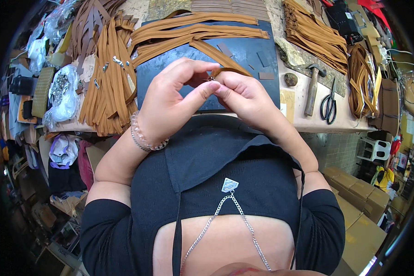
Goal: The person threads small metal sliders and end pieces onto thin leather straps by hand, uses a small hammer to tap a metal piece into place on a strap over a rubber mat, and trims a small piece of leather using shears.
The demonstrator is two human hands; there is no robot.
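Note:
My left hand (175, 99) and my right hand (244, 94) meet over the near edge of a dark work mat (244, 50). Together they pinch the end of a tan leather strap (211, 53), which runs away from me across the mat. A small metal fitting shows between my fingertips at the strap's end. Beaded bracelets circle my left wrist.
Stacks of tan straps (108, 78) lie on the left, more straps (315, 34) at the back right. A hammer (313, 87), black scissors (329, 106) and a small round stone (290, 79) lie on the right. Plastic bags (64, 94) sit at the left edge. Cardboard boxes (359, 202) stand on the floor.

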